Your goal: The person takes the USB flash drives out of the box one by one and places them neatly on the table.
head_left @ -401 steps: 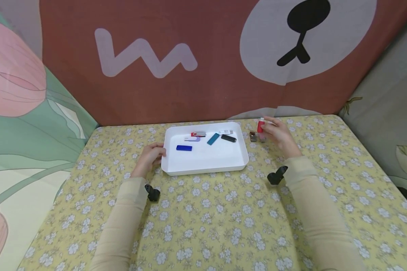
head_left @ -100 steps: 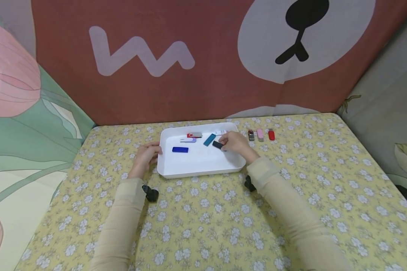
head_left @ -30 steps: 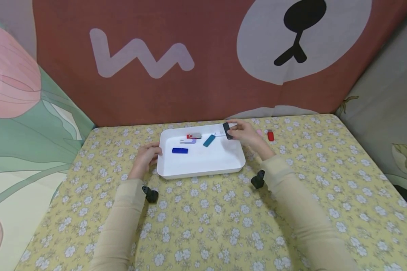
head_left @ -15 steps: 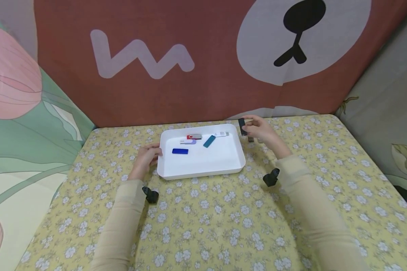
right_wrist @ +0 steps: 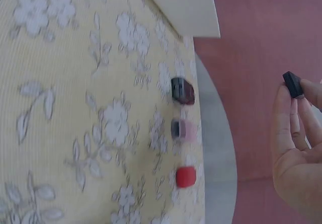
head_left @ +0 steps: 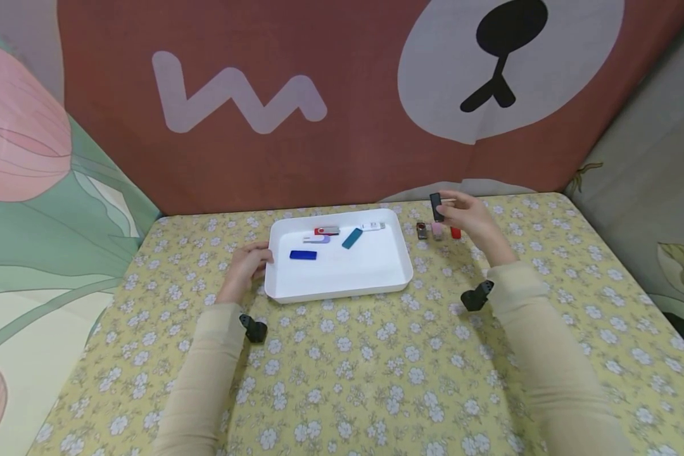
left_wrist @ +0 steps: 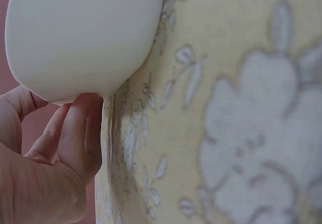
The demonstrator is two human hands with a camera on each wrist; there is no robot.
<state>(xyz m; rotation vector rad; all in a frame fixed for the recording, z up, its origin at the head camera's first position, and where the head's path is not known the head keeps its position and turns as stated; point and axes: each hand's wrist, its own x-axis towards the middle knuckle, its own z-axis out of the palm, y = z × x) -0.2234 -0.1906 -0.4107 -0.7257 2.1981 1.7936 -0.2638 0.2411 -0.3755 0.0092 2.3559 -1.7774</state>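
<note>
My right hand [head_left: 472, 218] pinches a black USB stick [head_left: 436, 208] between thumb and fingertips, up above the table. In the right wrist view the black stick shows end-on at the fingertips. Below it stands a row of three USB sticks: a dark metal one [head_left: 422, 230], a pink one [head_left: 436, 231] and a red one [head_left: 455, 232]. My left hand [head_left: 247, 267] grips the left wall of the white tray [head_left: 342, 292], thumb over the rim and fingers outside. Inside lie a blue stick [head_left: 303, 255], a teal one [head_left: 351, 238], a white one [head_left: 373, 226], a lilac one [head_left: 317, 239] and a red-and-silver one [head_left: 327, 231].
A flowered yellow cloth [head_left: 342, 380] covers the table. Behind its far edge hangs a red-brown fabric backdrop [head_left: 353, 158]. The row of sticks is a short way right of the tray, near the far edge.
My right hand has taken the black stick out of the tray and carried it right, over the row. The red stick, held earliest on, now stands in that row. My left hand stays at the tray.
</note>
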